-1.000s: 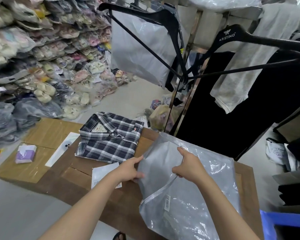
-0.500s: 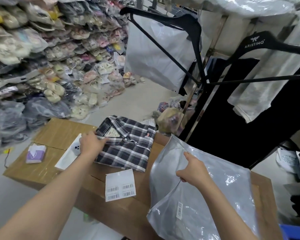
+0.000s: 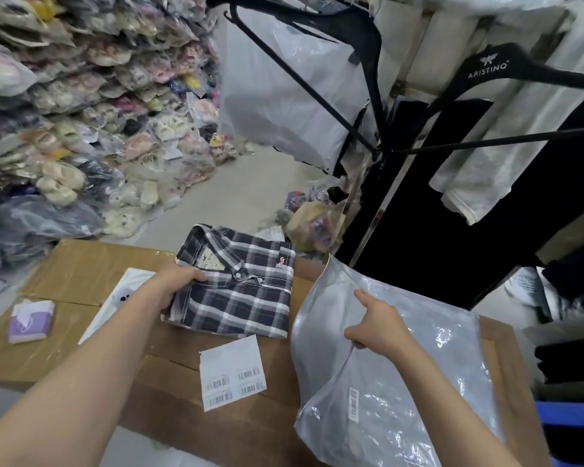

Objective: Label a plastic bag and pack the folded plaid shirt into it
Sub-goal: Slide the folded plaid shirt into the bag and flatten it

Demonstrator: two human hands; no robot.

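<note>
1. The left hand point(image 3: 179, 281) gripped the folded plaid shirt point(image 3: 236, 281) at its left edge on the cardboard box point(image 3: 81, 274).
2. The right hand point(image 3: 378, 325) pinched the plastic bag point(image 3: 402, 382), right of the shirt.

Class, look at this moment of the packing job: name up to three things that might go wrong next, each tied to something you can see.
1. The left hand grips the folded shirt by one edge only; lifted that way, it may unfold.
2. The right hand holds the plastic bag at one spot, so its mouth may sag shut as the shirt arrives.
3. The barcode label sheet lies loose near the cardboard's front edge; a sliding forearm may knock it off.
</note>
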